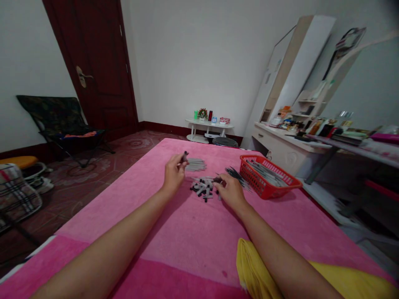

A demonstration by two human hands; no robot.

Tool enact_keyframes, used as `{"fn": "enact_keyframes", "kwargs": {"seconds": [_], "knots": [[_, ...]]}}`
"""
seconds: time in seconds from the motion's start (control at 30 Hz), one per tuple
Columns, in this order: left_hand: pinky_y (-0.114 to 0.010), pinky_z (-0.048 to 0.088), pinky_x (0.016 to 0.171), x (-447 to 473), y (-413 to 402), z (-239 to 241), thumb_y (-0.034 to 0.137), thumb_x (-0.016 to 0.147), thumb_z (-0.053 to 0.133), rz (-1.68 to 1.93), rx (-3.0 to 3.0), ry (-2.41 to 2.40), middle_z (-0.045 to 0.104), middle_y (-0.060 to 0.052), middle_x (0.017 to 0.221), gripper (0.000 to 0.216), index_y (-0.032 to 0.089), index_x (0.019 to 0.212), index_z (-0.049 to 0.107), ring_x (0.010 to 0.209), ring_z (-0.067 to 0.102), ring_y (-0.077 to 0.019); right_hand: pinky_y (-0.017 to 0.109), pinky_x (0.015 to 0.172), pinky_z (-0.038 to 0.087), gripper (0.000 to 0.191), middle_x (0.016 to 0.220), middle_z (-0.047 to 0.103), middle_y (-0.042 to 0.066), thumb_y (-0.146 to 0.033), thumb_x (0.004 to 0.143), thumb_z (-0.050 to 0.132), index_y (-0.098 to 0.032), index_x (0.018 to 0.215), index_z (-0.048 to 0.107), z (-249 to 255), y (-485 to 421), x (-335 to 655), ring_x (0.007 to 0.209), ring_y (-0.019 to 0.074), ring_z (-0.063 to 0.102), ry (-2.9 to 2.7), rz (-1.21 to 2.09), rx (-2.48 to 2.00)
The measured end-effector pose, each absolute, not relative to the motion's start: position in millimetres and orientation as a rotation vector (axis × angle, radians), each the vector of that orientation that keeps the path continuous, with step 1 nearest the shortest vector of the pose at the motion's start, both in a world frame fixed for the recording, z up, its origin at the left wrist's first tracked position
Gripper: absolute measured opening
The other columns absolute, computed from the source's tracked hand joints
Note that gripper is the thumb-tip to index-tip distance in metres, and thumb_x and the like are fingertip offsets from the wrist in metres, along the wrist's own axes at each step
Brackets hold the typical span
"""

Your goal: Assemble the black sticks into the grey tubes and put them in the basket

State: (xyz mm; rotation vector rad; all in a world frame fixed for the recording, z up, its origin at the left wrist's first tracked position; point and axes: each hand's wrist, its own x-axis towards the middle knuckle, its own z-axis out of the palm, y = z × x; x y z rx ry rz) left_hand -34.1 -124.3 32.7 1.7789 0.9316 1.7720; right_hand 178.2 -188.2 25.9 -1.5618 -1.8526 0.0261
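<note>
My left hand (174,172) is raised over the pink cloth, its thumb and fingers pinching a small grey pen piece with a dark end (185,155). Behind it lies a row of pale grey pen barrels (196,164). A heap of short pen caps (202,187), translucent grey and black, sits between my hands. My right hand (231,192) is low at the heap's right edge, fingers closed together; a dark bit shows at the fingertips, too small to name. Beyond that hand lies a bunch of thin dark refills (235,175).
A red plastic basket (264,189) full of thin grey pen pieces stands right of the refills. Yellow fabric (258,270) lies under my right forearm. The pink cloth (174,245) covers the table. A dresser (280,143) with bottles stands at right, a folding chair (59,118) at left.
</note>
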Motion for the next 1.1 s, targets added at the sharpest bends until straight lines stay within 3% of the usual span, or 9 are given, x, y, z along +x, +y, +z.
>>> {"fn": "enact_keyframes", "kwargs": {"seconds": [0.13,0.3,0.57,0.83,1.1], "knots": [[-0.029,0.055,0.070,-39,-111,29,0.019,0.075,0.064,1.718,0.982,0.727,0.063,-0.003,0.082,0.020,0.016,0.093,0.057,0.075,0.067,-0.0150,0.024,0.057,0.034,0.011,0.079,0.071,0.000,-0.026,0.074,0.063,-0.025,0.082,0.071,26,-190,179,0.071,0.0161,0.062,-2.030,0.054,-1.723],[-0.021,0.055,0.054,-33,-116,12,0.015,0.072,0.069,1.527,0.709,0.703,0.064,-0.002,0.080,0.018,0.015,0.083,0.054,0.072,0.068,-0.0147,0.024,0.061,0.034,0.014,0.090,0.072,0.000,-0.031,0.076,0.063,-0.028,0.086,0.072,24,-193,171,0.082,0.0176,0.063,-2.181,-0.005,-1.764],[-0.023,0.057,0.056,-19,-130,9,0.018,0.074,0.071,1.458,0.744,0.616,0.066,-0.004,0.078,0.021,0.014,0.085,0.053,0.075,0.069,-0.0174,0.026,0.066,0.037,0.010,0.090,0.071,0.005,-0.024,0.077,0.060,-0.022,0.083,0.068,21,-191,168,0.085,0.0201,0.063,-2.185,0.021,-1.812],[-0.028,0.058,0.061,-14,-135,5,0.022,0.072,0.073,1.424,0.779,0.559,0.067,-0.005,0.079,0.028,0.014,0.088,0.051,0.073,0.069,-0.0177,0.024,0.053,0.042,0.012,0.065,0.063,0.002,-0.022,0.071,0.053,-0.016,0.079,0.060,13,-177,172,0.056,0.0148,0.056,-1.630,0.475,-1.391],[-0.029,0.058,0.067,-9,-136,0,0.027,0.071,0.075,1.395,0.820,0.553,0.068,-0.007,0.084,0.034,0.015,0.091,0.052,0.082,0.069,-0.0199,0.026,0.057,0.045,0.013,0.068,0.064,0.004,-0.022,0.061,0.057,-0.015,0.070,0.063,21,-182,160,0.061,0.0154,0.058,-1.481,0.602,-1.237]]}}
